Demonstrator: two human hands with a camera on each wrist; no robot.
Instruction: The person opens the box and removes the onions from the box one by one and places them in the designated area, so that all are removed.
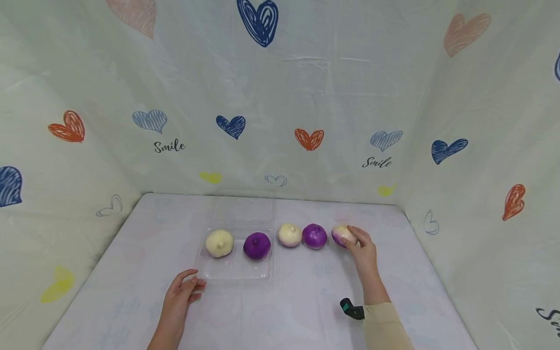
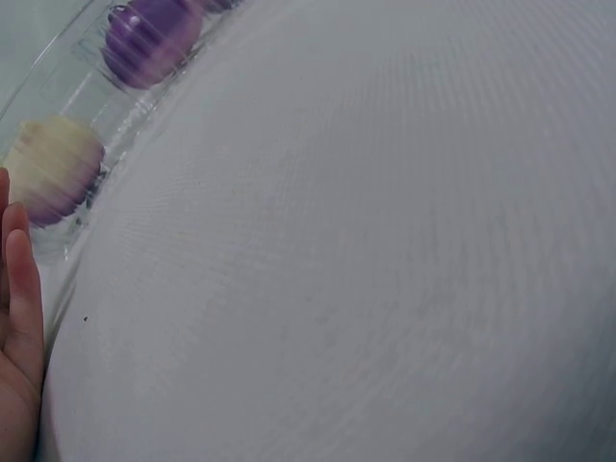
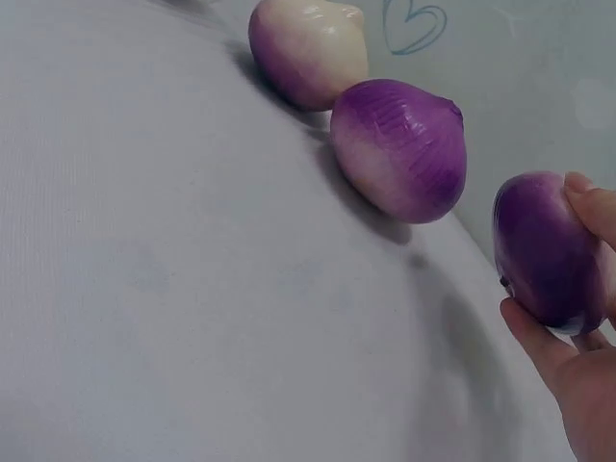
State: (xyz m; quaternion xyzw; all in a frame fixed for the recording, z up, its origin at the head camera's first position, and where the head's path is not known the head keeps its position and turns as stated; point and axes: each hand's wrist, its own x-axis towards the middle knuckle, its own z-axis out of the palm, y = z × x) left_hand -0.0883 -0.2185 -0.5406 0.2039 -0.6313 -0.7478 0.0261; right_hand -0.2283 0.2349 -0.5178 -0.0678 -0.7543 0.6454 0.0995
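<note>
Onion in RH, tbl edge beyond

Head view — downward, wrist views — close, onions shared

"smile" is printed twice on the back sheet, left and right.

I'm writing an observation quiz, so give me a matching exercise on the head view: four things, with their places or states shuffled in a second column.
Things
1. Left hand
2. Right hand
3. Clear container
4. Loose purple-topped onion

Places or states
A. Between a loose pale-topped onion and the rightmost onion
B. Has two onions inside
C. At the container's near left corner
D. Holding the rightmost onion

Pairs: 1-C, 2-D, 3-B, 4-A
</note>
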